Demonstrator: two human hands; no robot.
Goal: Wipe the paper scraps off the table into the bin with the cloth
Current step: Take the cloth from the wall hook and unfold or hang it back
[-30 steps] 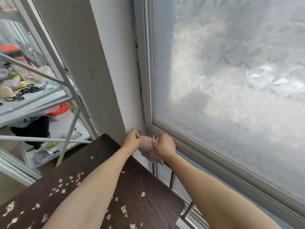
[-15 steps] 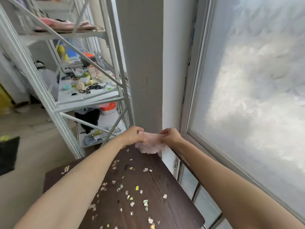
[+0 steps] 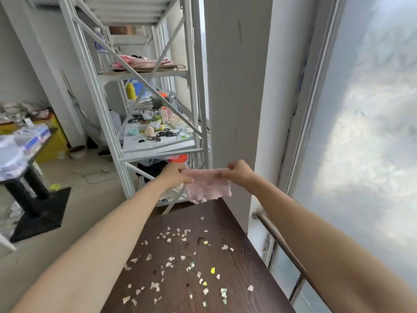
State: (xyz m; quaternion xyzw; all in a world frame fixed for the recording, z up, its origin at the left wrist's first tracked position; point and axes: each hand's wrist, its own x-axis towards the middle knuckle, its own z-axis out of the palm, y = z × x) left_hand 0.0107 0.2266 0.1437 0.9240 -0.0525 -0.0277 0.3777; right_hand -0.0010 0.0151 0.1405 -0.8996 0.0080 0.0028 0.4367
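Observation:
A pale pink cloth [image 3: 208, 185] hangs spread out in the air just beyond the far end of the dark wooden table [image 3: 248, 267]. My left hand [image 3: 174, 173] pinches its upper left corner and my right hand [image 3: 239, 171] pinches its upper right corner. Several small paper scraps [image 3: 180, 263], white, yellow and green, lie scattered over the tabletop below my arms. No bin is in view.
A white metal shelf rack [image 3: 144, 91] full of small items stands beyond the table on the left. A grey pillar [image 3: 232, 86] and a frosted window [image 3: 361, 132] with a metal rail [image 3: 282, 242] run along the right. A black-legged side table [image 3: 20, 159] stands at far left.
The view has swung left and down, away from the window. Both hands have pulled apart and lifted, spreading the bunched cloth into a flat hanging sheet.

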